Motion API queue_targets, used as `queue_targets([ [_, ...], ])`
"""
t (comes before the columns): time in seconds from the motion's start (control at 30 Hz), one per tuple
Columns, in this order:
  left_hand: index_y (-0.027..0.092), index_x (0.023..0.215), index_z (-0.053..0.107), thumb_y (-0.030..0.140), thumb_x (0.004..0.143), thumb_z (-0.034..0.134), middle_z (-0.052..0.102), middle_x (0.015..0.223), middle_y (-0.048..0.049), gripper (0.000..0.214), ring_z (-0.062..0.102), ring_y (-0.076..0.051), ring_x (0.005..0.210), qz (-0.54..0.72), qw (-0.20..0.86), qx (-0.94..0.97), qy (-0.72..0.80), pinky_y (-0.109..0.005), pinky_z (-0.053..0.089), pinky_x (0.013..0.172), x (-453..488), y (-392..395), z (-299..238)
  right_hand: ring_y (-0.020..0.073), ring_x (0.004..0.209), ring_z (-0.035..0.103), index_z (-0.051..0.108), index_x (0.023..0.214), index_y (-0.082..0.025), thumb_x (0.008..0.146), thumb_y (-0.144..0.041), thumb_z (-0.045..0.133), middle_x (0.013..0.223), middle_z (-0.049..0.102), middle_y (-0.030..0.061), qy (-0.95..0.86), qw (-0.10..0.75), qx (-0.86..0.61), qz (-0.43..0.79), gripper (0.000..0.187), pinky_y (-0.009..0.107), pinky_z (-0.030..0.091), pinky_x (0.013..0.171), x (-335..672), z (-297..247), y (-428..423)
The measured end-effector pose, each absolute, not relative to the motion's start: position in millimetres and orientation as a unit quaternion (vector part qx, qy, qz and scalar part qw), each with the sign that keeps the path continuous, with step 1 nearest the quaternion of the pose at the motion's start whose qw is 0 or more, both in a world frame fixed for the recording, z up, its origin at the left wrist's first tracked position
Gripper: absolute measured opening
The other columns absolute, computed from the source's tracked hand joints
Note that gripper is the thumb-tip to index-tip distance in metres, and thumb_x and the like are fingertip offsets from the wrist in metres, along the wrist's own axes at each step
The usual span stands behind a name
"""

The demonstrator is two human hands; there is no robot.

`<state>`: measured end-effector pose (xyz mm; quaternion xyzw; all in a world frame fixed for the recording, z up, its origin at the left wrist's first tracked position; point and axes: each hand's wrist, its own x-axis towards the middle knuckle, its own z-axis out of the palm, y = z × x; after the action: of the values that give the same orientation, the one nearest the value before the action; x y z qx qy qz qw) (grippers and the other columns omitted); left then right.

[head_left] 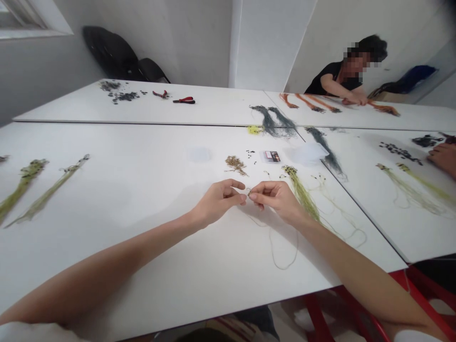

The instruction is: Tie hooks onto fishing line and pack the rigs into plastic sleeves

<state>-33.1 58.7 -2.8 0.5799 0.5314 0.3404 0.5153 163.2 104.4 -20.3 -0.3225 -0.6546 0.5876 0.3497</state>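
My right hand (pixel 276 198) pinches a small metal hook (pixel 249 191) between thumb and fingertips. Close beside it is my left hand (pixel 224 199), its index finger stretched out above and its thumb pressed toward the fingers below; what lies between them is too small to make out. A thin pale cord (pixel 272 247) loops over the table below my hands. Just beyond my fingers is a pile of small brass-coloured pieces (pixel 235 164). To the right of my right hand lies a bundle of yellow-green cords (pixel 302 192) with dark pieces at its top end.
A small labelled box (pixel 271 156) and clear plastic (pixel 309 153) lie ahead. Yellow-green bundles (pixel 53 190) are at left, dark grey-green bundles (pixel 272 121) farther back. Pliers (pixel 184 100) lie on the far table. A co-worker (pixel 342 78) handles orange bundles; another person's hand (pixel 443 154) is at right.
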Motion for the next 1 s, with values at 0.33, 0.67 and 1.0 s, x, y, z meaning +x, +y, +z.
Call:
queue_targets([
  [0.33,0.022,0.104,0.063,0.042,0.086,0.057,0.072,0.083,-0.0019,0.027,0.064,-0.02,0.083,0.318,0.407,0.667,0.538,-0.035,0.047,0.08,-28.1,52.0,2.2,0.0099,0.059,0.051,0.065,0.074,-0.016,0.079,-0.025,0.068,0.069,0.059,-0.0004,-0.612,0.345,-0.306,0.642,0.011,0.027,0.041,0.06,158.3,-26.7,99.7],
  [0.67,0.019,0.104,0.063,0.026,0.088,0.05,0.072,0.085,-0.0028,0.022,0.066,-0.02,0.089,0.332,0.484,0.619,0.521,-0.033,0.049,0.084,-33.5,54.8,-4.8,0.0107,0.061,0.055,0.065,0.08,-0.015,0.082,-0.029,0.067,0.077,0.065,0.004,-0.625,0.306,-0.313,0.646,0.015,0.027,0.044,0.059,158.0,-30.3,100.8],
  [1.0,0.021,0.108,0.06,0.029,0.087,0.055,0.074,0.087,-0.0024,0.024,0.069,-0.019,0.088,0.315,0.487,0.625,0.523,-0.033,0.052,0.08,-35.3,56.3,-11.3,0.0105,0.057,0.053,0.069,0.08,-0.014,0.077,-0.036,0.073,0.076,0.068,0.006,-0.609,0.309,-0.321,0.656,0.022,0.028,0.043,0.055,159.4,-36.0,102.9],
])
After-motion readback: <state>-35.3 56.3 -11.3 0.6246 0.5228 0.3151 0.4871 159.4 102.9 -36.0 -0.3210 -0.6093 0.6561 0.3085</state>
